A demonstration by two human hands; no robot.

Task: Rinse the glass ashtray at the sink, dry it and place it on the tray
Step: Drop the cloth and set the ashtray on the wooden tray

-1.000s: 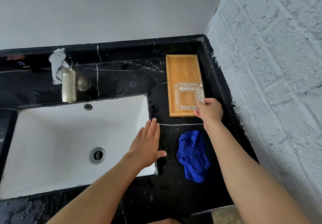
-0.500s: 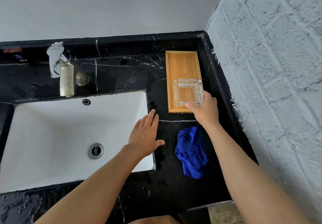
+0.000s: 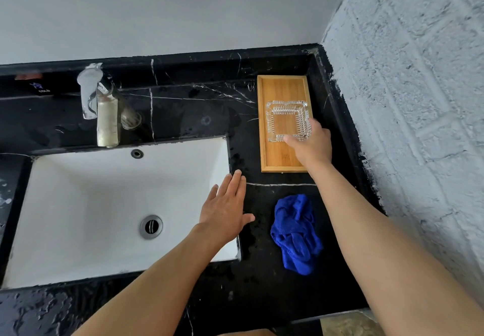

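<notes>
The square ribbed glass ashtray (image 3: pixel 286 120) is in the middle of the wooden tray (image 3: pixel 281 87) at the back right of the black counter. My right hand (image 3: pixel 311 144) grips its near right corner, thumb on the front rim. Whether the ashtray rests flat on the wood or hovers just above it I cannot tell. My left hand (image 3: pixel 226 208) lies flat with fingers spread over the right rim of the white sink (image 3: pixel 86 210), holding nothing. A crumpled blue cloth (image 3: pixel 296 233) lies on the counter in front of the tray.
A chrome faucet (image 3: pixel 90 92) and a soap bottle (image 3: pixel 107 123) stand behind the sink. The drain (image 3: pixel 151 226) is in the basin's middle. A rough white brick wall (image 3: pixel 419 100) borders the counter on the right. Wet patches mark the black marble (image 3: pixel 196 110).
My right hand has carried the ashtray further onto the tray, from its near end toward the middle. My left hand has stayed on the sink rim.
</notes>
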